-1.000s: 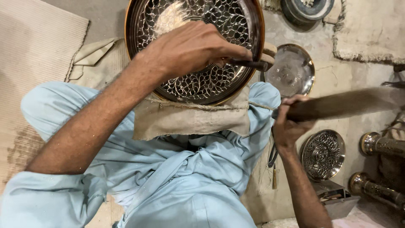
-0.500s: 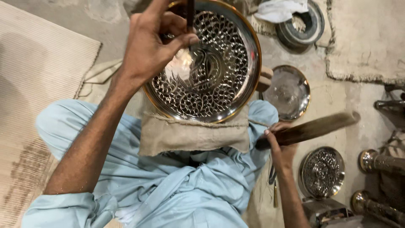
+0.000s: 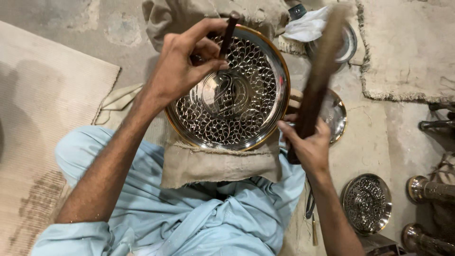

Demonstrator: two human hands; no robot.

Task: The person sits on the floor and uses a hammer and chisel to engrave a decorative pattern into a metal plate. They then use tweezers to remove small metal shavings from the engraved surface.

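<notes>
A single head-worn camera looks almost straight down from above the seated person, close over the lap. The engraved metal plate [image 3: 230, 92] fills the upper centre, with both forearms entering from the bottom edge and bare floor [image 3: 365, 142] toward the right.

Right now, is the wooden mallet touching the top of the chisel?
Apart. The head view shows the wooden mallet, in the right hand, raised well right of the chisel.

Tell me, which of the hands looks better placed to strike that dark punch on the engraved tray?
Probably the right hand: it grips the raised dark wooden mallet, while the left hand steadies the dark punch on the round engraved metal tray.
</notes>
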